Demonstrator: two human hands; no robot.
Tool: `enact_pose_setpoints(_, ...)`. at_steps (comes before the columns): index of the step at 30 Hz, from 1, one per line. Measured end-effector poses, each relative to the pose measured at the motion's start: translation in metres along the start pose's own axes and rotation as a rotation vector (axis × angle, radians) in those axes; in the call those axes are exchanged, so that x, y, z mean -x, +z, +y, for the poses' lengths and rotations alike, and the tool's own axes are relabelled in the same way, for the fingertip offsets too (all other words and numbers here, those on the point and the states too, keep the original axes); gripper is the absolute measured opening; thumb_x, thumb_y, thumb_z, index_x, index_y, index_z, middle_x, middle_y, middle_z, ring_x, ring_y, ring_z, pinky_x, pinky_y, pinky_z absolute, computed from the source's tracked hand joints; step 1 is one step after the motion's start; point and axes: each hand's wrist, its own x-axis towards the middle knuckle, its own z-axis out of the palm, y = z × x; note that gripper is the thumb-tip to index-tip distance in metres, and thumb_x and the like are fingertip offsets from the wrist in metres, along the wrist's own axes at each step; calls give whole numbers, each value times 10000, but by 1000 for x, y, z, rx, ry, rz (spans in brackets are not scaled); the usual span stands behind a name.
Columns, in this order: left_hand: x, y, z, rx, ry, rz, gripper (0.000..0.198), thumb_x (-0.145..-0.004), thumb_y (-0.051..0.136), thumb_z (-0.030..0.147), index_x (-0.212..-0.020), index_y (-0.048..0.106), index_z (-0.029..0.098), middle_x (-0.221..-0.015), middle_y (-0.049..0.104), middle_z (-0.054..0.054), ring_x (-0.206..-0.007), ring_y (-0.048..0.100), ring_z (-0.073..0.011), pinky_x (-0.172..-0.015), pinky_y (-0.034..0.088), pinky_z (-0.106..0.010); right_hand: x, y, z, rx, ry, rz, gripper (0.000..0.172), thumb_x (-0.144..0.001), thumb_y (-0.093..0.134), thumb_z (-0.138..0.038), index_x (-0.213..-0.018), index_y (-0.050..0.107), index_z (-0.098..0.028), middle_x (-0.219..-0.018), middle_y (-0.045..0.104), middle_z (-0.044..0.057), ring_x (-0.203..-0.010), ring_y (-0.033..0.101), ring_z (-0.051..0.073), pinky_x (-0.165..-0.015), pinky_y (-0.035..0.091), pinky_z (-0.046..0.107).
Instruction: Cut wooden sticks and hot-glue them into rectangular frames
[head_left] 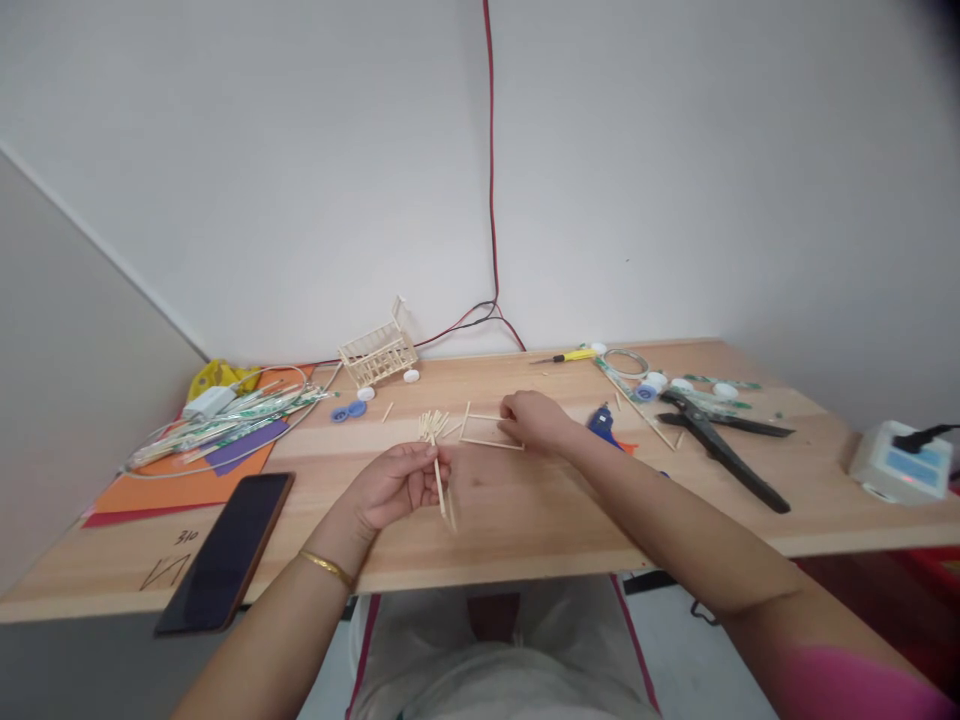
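My left hand (pixel 401 483), near the middle front of the table, pinches a thin wooden stick (pixel 440 490) between thumb and fingers. Just beyond its fingertips lies a small pile of short sticks (pixel 431 424). To the right, a flat frame of thin sticks (pixel 491 445) rests on the wood, and my right hand (pixel 529 420) has its fingers closed at the frame's right end. Those fingertips point down and partly hide that end. Behind my left hand stands a small cart made of sticks (pixel 379 355) with white cap wheels.
A phone (pixel 229 555) lies front left, near wrapped sticks (pixel 240 420) and coloured paper (pixel 180 490). Blue caps (pixel 349 411) sit by the cart. On the right are a blue glue gun (pixel 602 424), a yellow-handled tool (pixel 576 355), black cutters (pixel 724 445) and a power strip (pixel 904 463).
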Motion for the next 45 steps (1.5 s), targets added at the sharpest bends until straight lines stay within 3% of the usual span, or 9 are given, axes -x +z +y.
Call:
enact_pose_setpoints(6, -1, -2, -1, 26, 26, 32, 168, -723, 686, 242, -802, 654, 97, -671, 641, -49, -540, 586, -103, -552, 457, -215, -2, 1, 1, -62, -8, -34, 82, -663, 544, -120, -658, 619, -153, -735, 655, 96, -672, 551, 182, -560, 332, 250)
enact_pose_setpoints(13, -4, -7, -4, 36, 55, 61, 148, -724, 682, 195, -819, 645, 88, -712, 655, -64, -588, 607, -112, -579, 482, -221, 17, -12, 3, -302, -72, -51, 74, -721, 519, -204, -756, 574, -169, -676, 591, -3, -594, 512, 100, -533, 365, 188)
enact_pose_setpoints(18, -7, -6, -6, 42, 59, 93, 123, -740, 654, 142, -845, 642, 78, -723, 662, -72, -629, 629, -120, -621, 515, -234, 34, -10, -8, -637, -71, 30, 81, -703, 563, -244, -717, 545, -166, -583, 496, -40, -532, 445, 85, -492, 329, 193)
enact_pose_setpoints(23, -5, -4, -5, 32, 72, 128, 149, -767, 625, 134, -894, 647, 60, -731, 670, -87, -652, 644, -125, -652, 535, -237, 39, -4, -18, -758, -93, 57, 95, -711, 570, -256, -697, 534, -169, -567, 475, -48, -519, 421, 80, -489, 316, 197)
enact_pose_setpoints(28, 4, 3, -6, 7, 121, 199, 132, -761, 636, 142, -869, 655, 69, -712, 673, -80, -635, 643, -122, -614, 539, -221, 33, -3, 1, -554, -50, 33, 98, -732, 552, -261, -753, 574, -167, -601, 542, -31, -542, 474, 90, -499, 338, 193)
enact_pose_setpoints(35, 28, 13, -11, 9, 189, 269, 97, -752, 652, 160, -794, 661, 73, -743, 682, -81, -629, 642, -121, -611, 545, -223, 19, -9, 38, -325, 25, 118, 119, -758, 515, -246, -812, 598, -179, -655, 611, -7, -576, 522, 112, -518, 357, 201)
enact_pose_setpoints(40, 41, 12, -13, 90, 215, 298, 69, -769, 626, 130, -797, 660, 77, -749, 679, -74, -624, 634, -109, -617, 548, -224, 9, -8, 42, -201, 52, 189, 89, -738, 527, -197, -771, 607, -179, -701, 640, 31, -620, 524, 138, -547, 330, 225)
enact_pose_setpoints(45, 40, 22, -19, 205, 193, 376, 78, -794, 583, 105, -809, 654, 76, -683, 659, -49, -591, 626, -96, -577, 548, -209, 2, -5, 38, -117, 31, 198, 90, -729, 532, -169, -714, 622, -165, -721, 649, 72, -656, 528, 164, -567, 313, 244)
